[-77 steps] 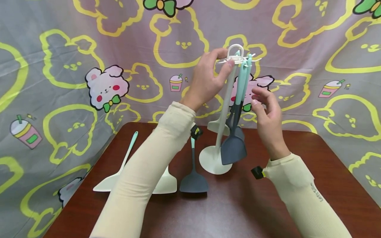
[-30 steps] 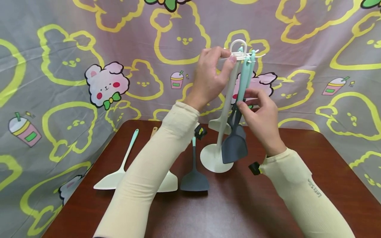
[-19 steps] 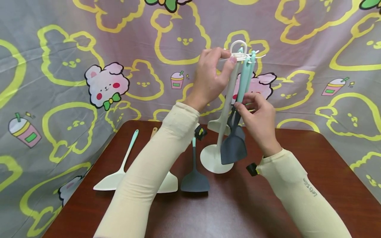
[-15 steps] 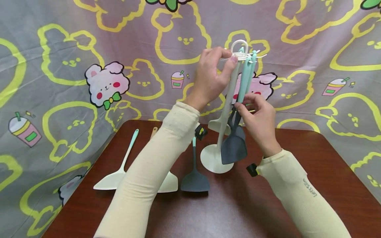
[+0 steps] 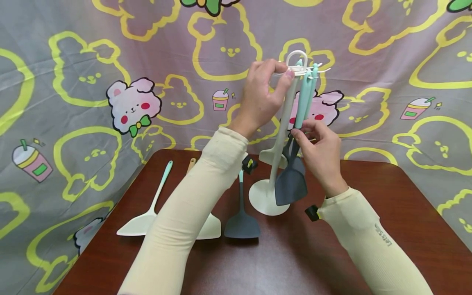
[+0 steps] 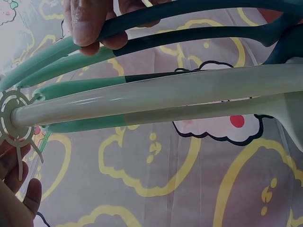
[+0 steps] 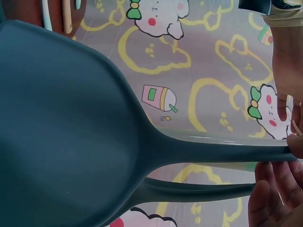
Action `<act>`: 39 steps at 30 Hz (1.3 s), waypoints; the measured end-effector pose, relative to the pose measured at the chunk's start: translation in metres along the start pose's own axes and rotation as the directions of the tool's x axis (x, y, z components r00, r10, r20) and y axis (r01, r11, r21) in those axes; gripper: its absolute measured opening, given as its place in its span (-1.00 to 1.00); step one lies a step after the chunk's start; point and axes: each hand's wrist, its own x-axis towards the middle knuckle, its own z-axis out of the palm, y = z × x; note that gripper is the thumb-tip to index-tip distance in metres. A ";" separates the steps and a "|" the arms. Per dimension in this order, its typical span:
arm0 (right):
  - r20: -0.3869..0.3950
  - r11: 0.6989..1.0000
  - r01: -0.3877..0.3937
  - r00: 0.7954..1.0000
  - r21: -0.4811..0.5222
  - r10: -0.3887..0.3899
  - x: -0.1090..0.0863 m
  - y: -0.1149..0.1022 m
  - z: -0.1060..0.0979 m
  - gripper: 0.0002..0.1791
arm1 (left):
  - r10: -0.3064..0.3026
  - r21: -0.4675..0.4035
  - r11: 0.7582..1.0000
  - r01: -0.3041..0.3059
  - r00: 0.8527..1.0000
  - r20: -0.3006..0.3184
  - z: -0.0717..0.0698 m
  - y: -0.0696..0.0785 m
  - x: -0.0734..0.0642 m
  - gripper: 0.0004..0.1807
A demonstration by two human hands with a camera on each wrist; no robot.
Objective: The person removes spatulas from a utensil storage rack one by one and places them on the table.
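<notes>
A white utensil stand point(image 5: 284, 123) rises from a round base, slightly tilted in the head view. My left hand point(image 5: 263, 92) pinches the hook ring at its top between thumb and fingers. Mint-handled utensils hang from the hooks, among them a dark grey spatula point(image 5: 291, 186) at the front. My right hand point(image 5: 321, 149) pinches that spatula's handle where mint meets grey. In the right wrist view the blade fills the left side, with another grey utensil point(image 7: 199, 193) behind it. A cream-coloured utensil point(image 5: 270, 156) hangs behind the pole, its head partly hidden.
On the brown table point(image 5: 236, 270) lie a white spatula point(image 5: 138, 224) at left, a cream spatula head point(image 5: 211, 228) partly under my left sleeve, and a dark grey spatula point(image 5: 241, 225) beside the stand's base. A patterned curtain point(image 5: 177, 135) hangs behind.
My right hand has come in from the right, taken the front spatula's handle and slid slightly down it. My left hand keeps its hold on the stand's top; the spatula still hangs.
</notes>
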 end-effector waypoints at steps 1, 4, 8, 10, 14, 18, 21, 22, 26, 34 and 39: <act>-0.004 1.000 0.002 1.000 0.000 -0.002 0.000 0.000 0.000 -0.75 | 0.002 -0.002 1.000 -0.002 1.000 -0.002 0.000 0.000 0.000 -0.69; -0.020 1.000 0.012 1.000 0.006 -0.012 0.000 0.001 0.000 -0.77 | 0.012 -0.007 1.000 -0.012 1.000 -0.014 0.001 -0.001 0.000 -0.70; -0.035 0.999 0.029 0.999 0.014 -0.028 0.000 0.002 0.001 -0.78 | 0.023 -0.001 1.000 -0.023 0.999 -0.031 0.002 -0.002 0.000 -0.70; -0.036 0.999 0.032 0.999 0.014 -0.031 -0.001 0.003 0.000 -0.78 | 0.022 0.002 1.000 -0.022 0.999 -0.032 0.003 -0.002 -0.001 -0.70; -0.033 0.999 0.030 0.999 0.012 -0.030 -0.003 0.002 -0.002 -0.77 | 0.018 -0.007 1.000 -0.018 0.999 -0.031 0.003 -0.002 -0.002 -0.70; -0.035 1.000 0.028 0.999 0.003 -0.028 -0.003 0.003 -0.003 -0.77 | 0.021 -0.017 1.000 -0.021 0.999 -0.032 0.004 -0.002 -0.003 -0.70; -0.035 1.000 0.028 0.999 0.006 -0.027 -0.003 0.002 -0.003 -0.76 | 0.020 -0.020 1.000 -0.021 0.999 -0.033 0.004 -0.002 -0.002 -0.70; -0.033 1.000 0.027 0.999 0.007 -0.027 -0.003 0.002 -0.003 -0.76 | 0.023 -0.020 1.000 -0.023 0.999 -0.035 0.004 -0.002 -0.002 -0.70; -0.026 0.999 0.027 0.999 0.024 -0.026 -0.002 0.001 -0.003 -0.75 | 0.023 -0.017 1.000 -0.024 0.999 -0.044 0.002 -0.002 -0.001 -0.71; -0.011 0.998 0.006 1.000 0.070 -0.006 -0.003 -0.003 -0.004 -0.76 | 0.010 -0.023 1.000 -0.011 0.999 -0.039 0.001 -0.002 -0.001 -0.72; -0.010 0.996 0.006 1.000 0.084 -0.006 -0.003 -0.005 -0.005 -0.76 | 0.005 -0.023 1.000 -0.006 0.999 -0.034 0.002 -0.002 -0.001 -0.71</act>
